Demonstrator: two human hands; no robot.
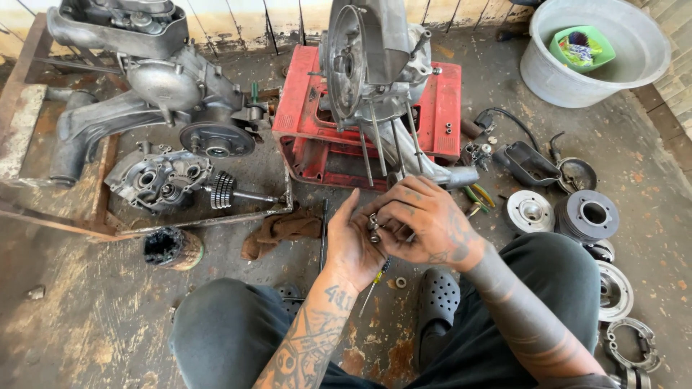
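**Both hands on small metal parts, over the knees**

Left hand [353, 241] is palm up, fingers loosely cupped, with a few small metal parts [373, 222] (they look like nuts or washers, too small to be sure) sitting at the finger bases. Right hand [425, 220] lies over it from the right, fingertips bent down and pinching at those same parts. Hands touch each other. Can't tell exactly how many parts, or which one the right fingers have.

Parts sit between the two hands, just in front of the red stand [447, 101] and above the floor gap between the person's knees.

Around:
- Engine case [375, 57] upright on the red stand, long studs pointing down toward the hands.
- Second engine [166, 79] far left on a rusty frame [25, 130]; open case half [155, 179] below it, with a geared shaft [234, 192] just beside it.
- Brown rag [277, 230] on the floor left of the left hand.
- Screwdriver [373, 282] on the floor under the left wrist, a washer [401, 282] near it.
- Black clog [436, 299] between the legs.
- Right side: drum-like round parts [587, 215], brake shoes [631, 346] at the lower right.
- White tub [569, 79] top right, green bowl [584, 45] inside it.
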